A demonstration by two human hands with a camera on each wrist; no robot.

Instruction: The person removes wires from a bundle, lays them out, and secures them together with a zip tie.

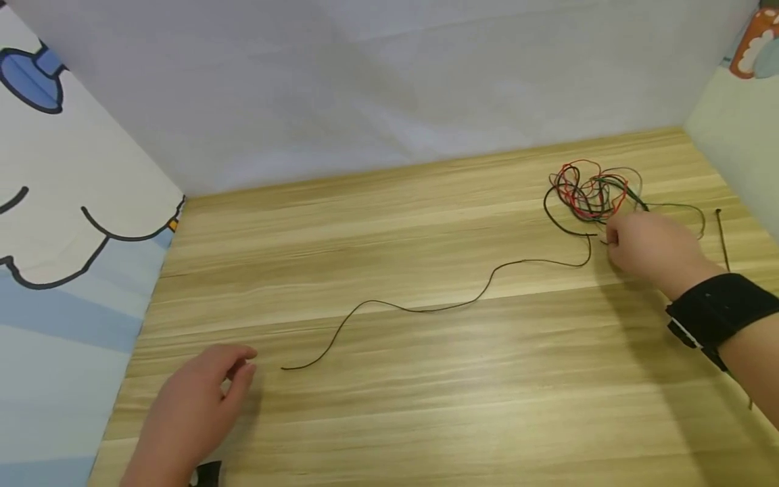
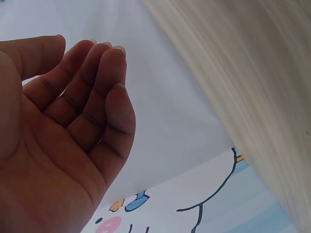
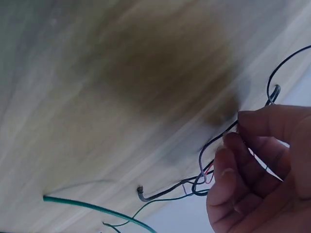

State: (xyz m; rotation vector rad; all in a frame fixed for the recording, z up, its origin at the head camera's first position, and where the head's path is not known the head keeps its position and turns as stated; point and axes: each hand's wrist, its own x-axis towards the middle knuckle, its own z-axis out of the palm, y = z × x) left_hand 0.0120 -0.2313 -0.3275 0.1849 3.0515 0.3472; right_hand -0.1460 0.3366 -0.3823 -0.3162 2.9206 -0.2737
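A tangle of red, black, green and grey wires (image 1: 589,215) lies at the back right of the table. My right hand (image 1: 654,247) is at its near edge with fingers curled. In the right wrist view, the thumb and index fingertip of that hand (image 3: 265,162) pinch a thin dark wire (image 3: 210,144). One long thin dark wire (image 1: 420,311) runs in waves from the tangle toward the left. My left hand (image 1: 195,402) is just left of its end, fingers loosely bent; the left wrist view shows an empty palm (image 2: 53,145).
Another dark wire (image 1: 722,237) lies along the table's right side, partly hidden by my right wrist and its black strap (image 1: 724,314). A pale cloth wall (image 1: 395,88) bounds the wooden table (image 1: 426,399) at the back. Cartoon-printed panels (image 1: 73,203) stand at the sides.
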